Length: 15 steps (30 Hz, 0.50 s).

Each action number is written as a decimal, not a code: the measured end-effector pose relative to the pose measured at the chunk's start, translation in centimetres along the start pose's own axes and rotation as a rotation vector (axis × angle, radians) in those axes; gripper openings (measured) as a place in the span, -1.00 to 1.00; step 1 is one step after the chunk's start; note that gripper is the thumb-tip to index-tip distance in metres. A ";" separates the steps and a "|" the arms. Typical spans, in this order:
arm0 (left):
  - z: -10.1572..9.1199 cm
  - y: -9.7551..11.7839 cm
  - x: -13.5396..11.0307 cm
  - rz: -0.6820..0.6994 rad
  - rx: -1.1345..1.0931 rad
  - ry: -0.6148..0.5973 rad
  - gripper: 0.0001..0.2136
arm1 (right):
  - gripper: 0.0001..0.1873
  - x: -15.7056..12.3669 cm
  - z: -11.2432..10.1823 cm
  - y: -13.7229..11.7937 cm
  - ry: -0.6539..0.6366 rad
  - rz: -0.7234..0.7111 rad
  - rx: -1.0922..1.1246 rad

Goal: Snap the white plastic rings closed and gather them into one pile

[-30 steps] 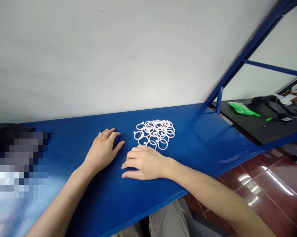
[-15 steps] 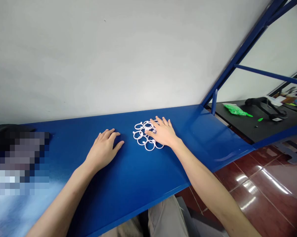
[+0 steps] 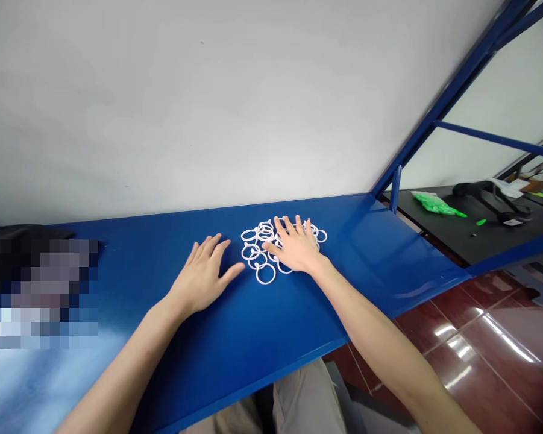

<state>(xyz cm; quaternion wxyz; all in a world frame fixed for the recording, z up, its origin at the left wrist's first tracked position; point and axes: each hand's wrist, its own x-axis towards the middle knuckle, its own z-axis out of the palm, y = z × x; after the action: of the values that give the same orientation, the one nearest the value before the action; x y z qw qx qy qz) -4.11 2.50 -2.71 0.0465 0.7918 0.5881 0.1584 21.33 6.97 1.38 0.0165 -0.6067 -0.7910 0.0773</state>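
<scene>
Your right hand (image 3: pixel 297 248) lies flat on top of the pile of white rings (image 3: pixel 263 250), with the palm down and the fingers (image 3: pixel 284 228) stretched out and a little apart, so its grip is spread and closes on nothing. The rings are thin plastic circles. They lie in a loose heap on the blue table (image 3: pixel 235 319), near the far edge by the white wall (image 3: pixel 199 102), and some of them overlap each other. Your hand covers the right part of the heap; on the left side several rings stay free, and one ring lies a bit apart at the near side. A few rings also show beyond your fingertips. Your left hand (image 3: pixel 207 274) rests palm down on the bare table just beside the heap, on its left, not touching any ring as far as you can see. Its fingers are also straight and open, and it holds nothing. To the right, past the blue frame (image 3: pixel 452 90), a dark table (image 3: pixel 492 232) carries a green bag (image 3: pixel 434 202) and a black object that is too far away to tell.
</scene>
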 end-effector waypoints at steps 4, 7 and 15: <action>0.4 2.7 -0.4 0.170 -0.031 -0.034 -0.01 | 0.11 0.1 0.0 0.3 0.003 0.012 0.011; 1.1 4.1 0.0 0.199 -0.024 -0.037 0.01 | 0.10 -0.1 0.0 0.3 0.011 -0.001 0.035; 2.8 6.2 3.5 0.277 -0.069 -0.033 -0.04 | 0.03 0.3 -0.2 1.4 0.189 0.017 0.068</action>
<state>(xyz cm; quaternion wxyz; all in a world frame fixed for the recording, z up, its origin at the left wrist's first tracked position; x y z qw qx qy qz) 3.37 4.28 -3.05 0.0612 0.8657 0.4667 0.1705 22.60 7.64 1.31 0.1111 -0.6168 -0.7778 0.0468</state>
